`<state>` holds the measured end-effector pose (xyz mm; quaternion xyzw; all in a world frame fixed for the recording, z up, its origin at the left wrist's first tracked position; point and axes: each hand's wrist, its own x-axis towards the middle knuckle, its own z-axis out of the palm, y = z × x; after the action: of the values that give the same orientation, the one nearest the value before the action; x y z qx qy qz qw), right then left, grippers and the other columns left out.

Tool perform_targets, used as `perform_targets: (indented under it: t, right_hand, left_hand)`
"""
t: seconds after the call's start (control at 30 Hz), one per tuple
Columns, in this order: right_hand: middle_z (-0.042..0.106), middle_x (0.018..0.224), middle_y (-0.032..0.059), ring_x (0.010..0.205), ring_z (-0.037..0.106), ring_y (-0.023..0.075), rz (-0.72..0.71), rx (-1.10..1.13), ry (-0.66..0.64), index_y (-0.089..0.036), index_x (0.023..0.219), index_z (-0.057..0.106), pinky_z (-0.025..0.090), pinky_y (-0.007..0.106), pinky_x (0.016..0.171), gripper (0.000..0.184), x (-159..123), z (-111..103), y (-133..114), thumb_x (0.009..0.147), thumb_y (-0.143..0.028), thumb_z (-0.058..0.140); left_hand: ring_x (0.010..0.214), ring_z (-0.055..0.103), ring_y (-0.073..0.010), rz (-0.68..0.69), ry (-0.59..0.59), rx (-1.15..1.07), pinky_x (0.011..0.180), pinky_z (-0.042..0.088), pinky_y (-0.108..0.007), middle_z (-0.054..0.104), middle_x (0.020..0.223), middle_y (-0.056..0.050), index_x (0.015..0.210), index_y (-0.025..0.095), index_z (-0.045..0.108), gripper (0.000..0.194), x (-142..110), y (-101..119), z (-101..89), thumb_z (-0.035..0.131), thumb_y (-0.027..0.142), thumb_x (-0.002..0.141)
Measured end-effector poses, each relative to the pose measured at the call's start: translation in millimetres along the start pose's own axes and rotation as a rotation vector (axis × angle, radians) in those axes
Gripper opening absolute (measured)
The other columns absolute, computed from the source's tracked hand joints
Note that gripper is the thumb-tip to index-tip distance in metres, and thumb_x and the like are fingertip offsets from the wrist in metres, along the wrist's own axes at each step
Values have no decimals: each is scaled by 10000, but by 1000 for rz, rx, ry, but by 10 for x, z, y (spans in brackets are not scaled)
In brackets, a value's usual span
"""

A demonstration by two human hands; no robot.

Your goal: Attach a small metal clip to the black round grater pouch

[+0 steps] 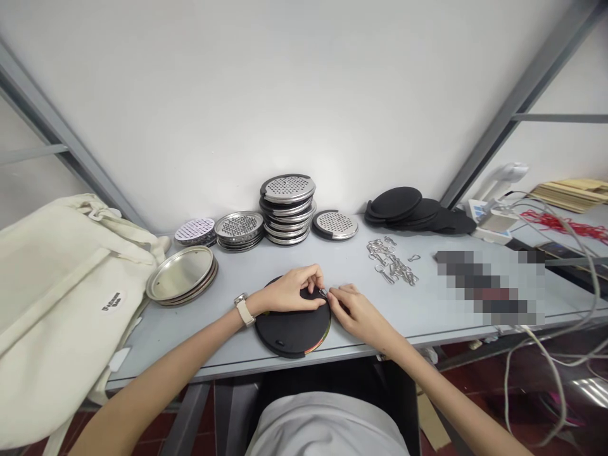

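A black round case (289, 332) lies flat near the table's front edge, with a thin red, yellow and green strip along its right rim. My left hand (294, 290) rests over its far side, fingers curled, gripping the case near the rim. At that rim a small silver snap clip (323, 292) shows between my hands. My right hand (354, 310) pinches the clip from the right; its exact hold is partly hidden by the fingers. Several loose snap clips (403, 271) lie in a pile to the right of my hands.
Along the wall stand a stack of metal grater discs (287, 225), more perforated discs (239, 228), plain metal discs (183, 272) and black round covers (396, 206). A cream bag (71, 297) occupies the left end. Cables (560, 380) hang at right, near a blurred-out object (489, 288).
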<state>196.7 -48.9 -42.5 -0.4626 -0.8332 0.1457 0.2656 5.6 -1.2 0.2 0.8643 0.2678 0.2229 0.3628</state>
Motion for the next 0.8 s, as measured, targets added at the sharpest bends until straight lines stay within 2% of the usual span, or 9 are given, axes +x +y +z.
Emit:
perform_targets:
  t: [0.23,0.43,0.8]
  right_hand:
    - [460,623,11,631,442,166,-20,-118,1,-186,727,500,374,312,706,305,-20,25,-24,958,-237,308]
    - [451,608,6,616,435,163,-9,-88,2,-190,699,505,372,309,689,313,-14,12,-4,950,-243,327]
    - [462,579,-18,580,441,137,39,77,-27,-198,628,436,368,297,686,364,9,-25,13,959,-288,317]
  left_hand:
    - [717,485,-98,-2,-8,41,678,406,-212,533,788,22,981,176,537,261,-3,8,-7,618,162,733]
    - [732,500,-98,14,-16,6,695,425,-214,606,870,-7,969,163,570,234,0,21,-12,605,150,737]
    - [710,524,-92,29,-23,-44,678,440,-207,604,825,-5,964,156,586,236,6,-41,-9,635,167,734]
